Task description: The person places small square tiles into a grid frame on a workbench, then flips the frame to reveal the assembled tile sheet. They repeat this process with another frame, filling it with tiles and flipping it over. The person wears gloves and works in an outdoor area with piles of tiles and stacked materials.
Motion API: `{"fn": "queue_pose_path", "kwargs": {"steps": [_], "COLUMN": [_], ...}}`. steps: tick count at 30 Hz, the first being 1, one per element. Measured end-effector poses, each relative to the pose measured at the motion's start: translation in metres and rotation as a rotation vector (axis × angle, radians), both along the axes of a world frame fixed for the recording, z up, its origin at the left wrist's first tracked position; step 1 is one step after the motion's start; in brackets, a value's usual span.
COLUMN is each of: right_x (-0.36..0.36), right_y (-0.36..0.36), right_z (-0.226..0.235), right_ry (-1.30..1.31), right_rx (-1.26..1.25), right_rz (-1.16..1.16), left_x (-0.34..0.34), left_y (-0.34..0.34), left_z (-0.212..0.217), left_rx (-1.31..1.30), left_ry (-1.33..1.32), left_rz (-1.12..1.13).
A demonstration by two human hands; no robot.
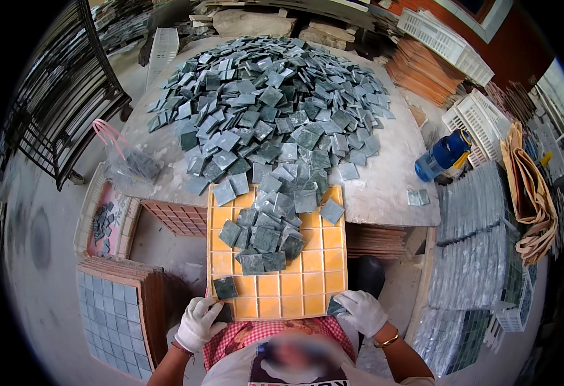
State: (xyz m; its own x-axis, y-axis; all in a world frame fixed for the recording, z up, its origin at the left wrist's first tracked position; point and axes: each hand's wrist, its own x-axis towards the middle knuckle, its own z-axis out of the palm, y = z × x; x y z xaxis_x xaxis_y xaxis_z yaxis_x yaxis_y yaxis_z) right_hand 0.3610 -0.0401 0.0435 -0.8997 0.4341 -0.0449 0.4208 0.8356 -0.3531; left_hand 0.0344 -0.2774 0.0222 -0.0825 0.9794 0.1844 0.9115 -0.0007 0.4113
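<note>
In front of me lies a yellow grid board (pixel 221 264) with raised pale lines. My left hand (pixel 198 323), in a white glove, pinches a dark green square stone tile (pixel 225 314) at the board's near left corner. Above it, another dark tile (pixel 225 287) rests in the grid. At the near right corner my right hand (pixel 362 312), also gloved, has its fingers closed on a green tile (pixel 335 306), partly hidden by them. A loose clump of tiles (pixel 266 239) covers the board's middle and joins a large tile heap (pixel 269 96) on the table beyond.
A blue bottle (pixel 441 156) stands at the table's right edge, near a lone tile (pixel 418 197). Stacks of tiled sheets (pixel 111 315) fill the lower left; wrapped tile stacks (pixel 469 257) line the right. A clear bag (pixel 137 164) with pink handles lies left. White crates (pixel 446 45) sit back right.
</note>
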Motion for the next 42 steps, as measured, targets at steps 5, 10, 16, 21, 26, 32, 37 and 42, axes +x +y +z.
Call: {"fn": "queue_pose_path", "kwargs": {"steps": [5, 10, 16, 21, 26, 32, 37, 42], "right_x": [-0.01, -0.016, -0.015, -0.026, -0.021, -0.058, -0.138, -0.165], "right_y": [-0.004, -0.005, -0.014, -0.01, -0.013, -0.011, -0.002, 0.006], "right_z": [0.003, 0.01, -0.008, 0.017, 0.005, 0.022, -0.002, -0.011], "right_ry": [-0.115, -0.182, -0.073, -0.162, -0.167, -0.053, 0.329, 0.259], "right_rx": [0.1, 0.139, 0.201, 0.152, 0.097, -0.033, 0.124, -0.127], "right_rz": [0.043, 0.092, 0.109, -0.041, -0.143, -0.174, -0.051, -0.22], "left_x": [-0.006, -0.003, 0.002, -0.001, -0.001, -0.002, -0.009, 0.0], "left_y": [0.004, 0.009, 0.008, 0.0, 0.01, 0.007, 0.034, 0.074], "left_z": [0.001, 0.002, 0.001, -0.005, 0.0, 0.007, 0.008, 0.01], "left_rx": [-0.009, -0.013, 0.013, 0.022, 0.013, 0.013, 0.097, 0.158], "left_ry": [-0.01, -0.026, -0.016, -0.048, -0.077, -0.112, -0.107, -0.071], "left_rz": [-0.036, -0.004, 0.033, 0.08, 0.062, 0.165, 0.23, 0.183]}}
